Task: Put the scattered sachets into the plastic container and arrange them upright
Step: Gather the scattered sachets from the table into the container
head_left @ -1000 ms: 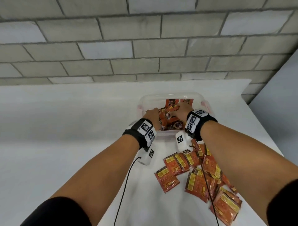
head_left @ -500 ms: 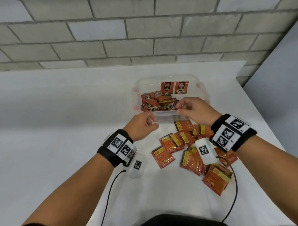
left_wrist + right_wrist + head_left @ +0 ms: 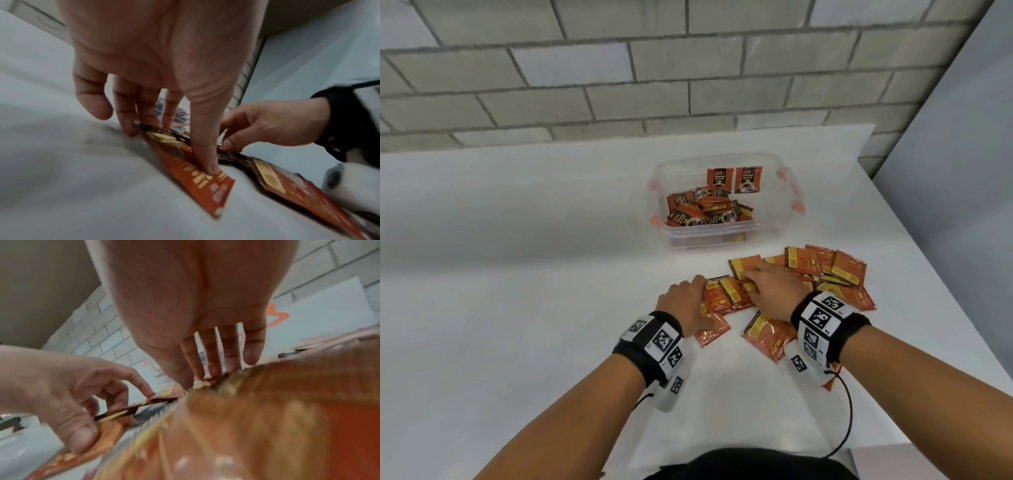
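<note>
Orange sachets (image 3: 822,274) lay fanned near the table's (image 3: 517,274) right edge, just in front of the clear container (image 3: 774,222). Left hand (image 3: 685,305) pinched one sachet (image 3: 191,177), thumb on top, fingers curled at its far edge. Right hand (image 3: 770,291) pressed fairly straight fingertips onto the pile, gripping nothing I could see. Best move, I'd say: square a small stack edge-on before lifting, since the container's sachets mostly lay jumbled, only two upright. Half a second earlier both hands were up at the container's near rim.
</note>
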A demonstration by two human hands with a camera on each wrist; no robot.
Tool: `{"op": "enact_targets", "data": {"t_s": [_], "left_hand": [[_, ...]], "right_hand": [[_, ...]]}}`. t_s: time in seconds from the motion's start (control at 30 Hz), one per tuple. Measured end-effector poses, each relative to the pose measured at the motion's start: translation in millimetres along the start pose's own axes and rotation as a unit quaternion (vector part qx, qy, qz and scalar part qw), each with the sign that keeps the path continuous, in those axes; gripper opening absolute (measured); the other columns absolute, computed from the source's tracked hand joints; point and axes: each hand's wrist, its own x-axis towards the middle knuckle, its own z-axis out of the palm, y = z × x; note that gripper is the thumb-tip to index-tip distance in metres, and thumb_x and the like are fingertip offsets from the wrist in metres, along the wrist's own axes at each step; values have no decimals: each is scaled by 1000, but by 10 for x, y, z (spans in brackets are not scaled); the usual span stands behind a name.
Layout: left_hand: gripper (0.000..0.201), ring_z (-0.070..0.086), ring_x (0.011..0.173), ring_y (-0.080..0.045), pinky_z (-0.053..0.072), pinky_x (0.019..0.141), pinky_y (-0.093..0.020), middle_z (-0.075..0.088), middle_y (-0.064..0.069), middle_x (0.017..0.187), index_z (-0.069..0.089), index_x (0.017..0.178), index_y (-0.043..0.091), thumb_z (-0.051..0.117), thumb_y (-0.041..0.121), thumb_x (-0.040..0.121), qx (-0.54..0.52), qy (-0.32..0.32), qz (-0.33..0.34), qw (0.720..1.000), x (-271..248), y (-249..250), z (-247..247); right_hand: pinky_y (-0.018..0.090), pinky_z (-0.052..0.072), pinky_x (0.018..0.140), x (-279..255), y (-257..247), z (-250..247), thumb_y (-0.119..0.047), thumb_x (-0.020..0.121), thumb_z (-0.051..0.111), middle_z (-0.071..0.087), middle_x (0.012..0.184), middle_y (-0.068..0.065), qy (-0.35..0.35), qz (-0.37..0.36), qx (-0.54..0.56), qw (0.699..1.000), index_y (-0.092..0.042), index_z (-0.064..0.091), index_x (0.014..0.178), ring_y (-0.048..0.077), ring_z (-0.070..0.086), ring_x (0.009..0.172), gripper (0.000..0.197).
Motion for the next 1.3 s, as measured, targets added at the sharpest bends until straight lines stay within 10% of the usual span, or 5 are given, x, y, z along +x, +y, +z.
{"op": "enact_targets", "data": {"t_s": [0.57,0.77,0.97,1.13,1.3], "left_hand": [[84,57,112,-22,45,88,-28,56,-7,129,32,143,25,81,21,75,-113,-10,-45,993,-190,-348,-271],[44,58,83,-15,45,69,-24,60,-2,100,50,113,23,77,23,79,-127,22,-39,991,-203,-502,-383],[31,63,89,-19,53,78,-32,66,-2,101,56,94,25,80,27,76,-146,8,3,989,-152,-494,-404],[52,60,87,-18,51,73,-24,62,-1,102,50,120,23,80,22,77,-143,-38,20,989,13,-257,-326],[80,51,121,-23,40,94,-28,52,-7,137,39,142,20,81,27,74,-37,-35,27,998,174,-112,-208]], "right_hand": [[44,34,103,221,-2,-83,-39,86,63,46,134,11,-8,118,-28,993,-25,32,141,31,38,126,64],[35,49,85,166,-39,-164,2,83,59,34,135,10,-10,68,111,991,-30,6,151,25,53,104,92],[29,51,71,-41,19,-364,-9,91,51,57,115,6,-10,65,197,978,-20,43,127,18,60,86,38],[31,53,78,-388,-107,-364,-25,84,69,60,105,-5,-157,19,174,972,-33,49,117,17,62,91,39],[29,45,80,-593,-178,-122,-40,75,75,53,118,-4,-239,-34,4,970,-28,42,132,16,52,102,67]]}}
